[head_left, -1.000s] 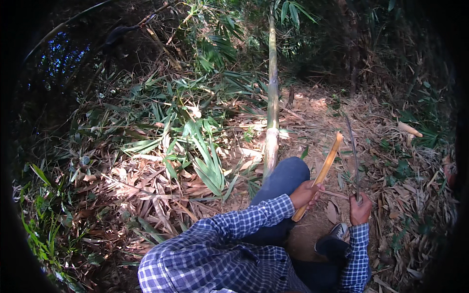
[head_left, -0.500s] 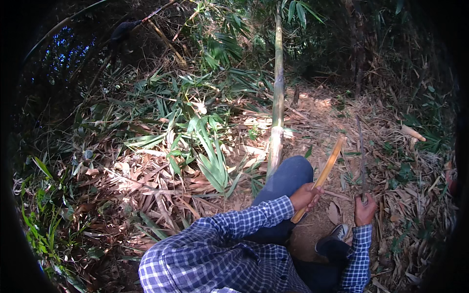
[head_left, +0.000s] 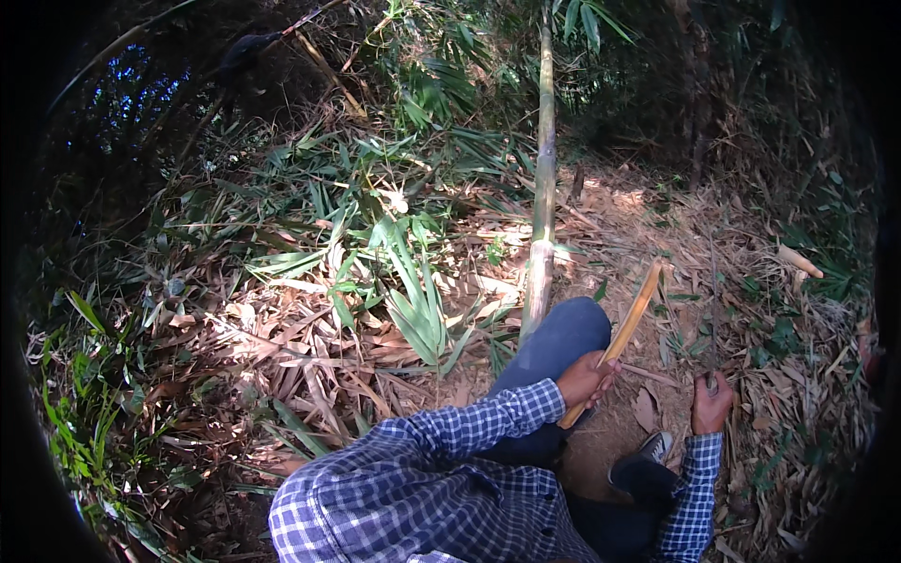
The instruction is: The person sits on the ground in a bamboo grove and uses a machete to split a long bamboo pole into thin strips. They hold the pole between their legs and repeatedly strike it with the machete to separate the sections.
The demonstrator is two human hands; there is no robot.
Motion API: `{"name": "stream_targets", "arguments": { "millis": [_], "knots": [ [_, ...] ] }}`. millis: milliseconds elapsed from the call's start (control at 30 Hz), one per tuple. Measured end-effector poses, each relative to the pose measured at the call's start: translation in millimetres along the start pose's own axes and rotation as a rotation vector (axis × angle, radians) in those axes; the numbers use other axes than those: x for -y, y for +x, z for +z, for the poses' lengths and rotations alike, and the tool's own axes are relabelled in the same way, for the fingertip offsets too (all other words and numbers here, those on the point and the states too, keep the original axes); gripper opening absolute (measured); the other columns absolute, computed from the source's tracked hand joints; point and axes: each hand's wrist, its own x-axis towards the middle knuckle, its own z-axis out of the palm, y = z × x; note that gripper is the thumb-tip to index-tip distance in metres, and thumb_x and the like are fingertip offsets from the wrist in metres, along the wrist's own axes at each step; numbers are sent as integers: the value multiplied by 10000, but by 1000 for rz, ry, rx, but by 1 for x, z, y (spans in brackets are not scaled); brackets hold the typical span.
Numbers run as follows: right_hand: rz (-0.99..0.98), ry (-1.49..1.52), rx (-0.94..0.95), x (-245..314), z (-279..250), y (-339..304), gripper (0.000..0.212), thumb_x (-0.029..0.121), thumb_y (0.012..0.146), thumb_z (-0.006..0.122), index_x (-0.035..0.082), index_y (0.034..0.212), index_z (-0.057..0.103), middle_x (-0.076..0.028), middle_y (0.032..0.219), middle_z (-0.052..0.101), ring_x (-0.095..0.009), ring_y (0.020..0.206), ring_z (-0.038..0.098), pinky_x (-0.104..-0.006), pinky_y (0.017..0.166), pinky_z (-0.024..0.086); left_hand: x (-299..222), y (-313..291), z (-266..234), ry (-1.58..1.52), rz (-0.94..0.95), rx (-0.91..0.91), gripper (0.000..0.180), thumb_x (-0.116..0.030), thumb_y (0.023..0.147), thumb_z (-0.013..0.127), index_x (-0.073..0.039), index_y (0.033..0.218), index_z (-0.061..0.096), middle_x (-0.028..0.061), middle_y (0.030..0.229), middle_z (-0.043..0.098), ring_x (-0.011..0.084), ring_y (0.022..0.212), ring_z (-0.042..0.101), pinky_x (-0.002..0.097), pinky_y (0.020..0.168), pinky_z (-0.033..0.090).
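My left hand is closed around the lower part of a split bamboo strip, yellow-brown and flat. The strip slants up and to the right, above the ground and beside my bent left knee. Off to the right, my right hand is wrapped round the handle of a long, thin, dark knife, seen nearly edge-on and pointing away from me. A gap separates the blade from the strip. My fingers hide most of the knife's handle.
A green bamboo pole runs from beyond my knee toward the far thicket. Cut green leaves and dry brown leaves cover the ground at left. A short cut bamboo piece lies at far right. My shoe rests on bare soil.
My right hand has shifted slightly right, and the knife's tip has swung right so the blade stands straighter. The left hand and bamboo strip stay nearly still. The whole view has shifted a little.
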Motion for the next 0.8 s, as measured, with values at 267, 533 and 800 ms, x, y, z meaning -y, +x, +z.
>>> {"name": "stream_targets", "arguments": {
  "millis": [267, 533, 800],
  "knots": [
    [-62, -22, -22, -10, -2, 4, 236, 179, 829, 633, -51, 796, 592, -161, 608, 533, -222, 559, 472, -392, 584, 393, 3, -4, -4, 35, 38, 2, 238, -267, 1033, 355, -56, 1051, 463, -25, 618, 412, 51, 437, 384, 206, 359, 368],
    [-56, -54, -51, -13, 4, 0, 214, 166, 827, 626, -48, 832, 615, -161, 620, 545, -216, 566, 489, -365, 590, 413, 4, -10, -9, 60, 54, -26, 257, -308, 1024, 377, -64, 1007, 457, -8, 626, 415, 65, 403, 376, 228, 336, 373],
    [-127, -181, 49, 14, 7, -12, 300, 238, 754, 693, -3, 925, 641, -216, 660, 606, -375, 639, 629, -424, 573, 469, -26, 0, -2, 63, 69, 110, 377, -434, 1013, 359, -76, 1061, 467, 1, 621, 445, 72, 408, 397, 215, 366, 375]
  ]
}}
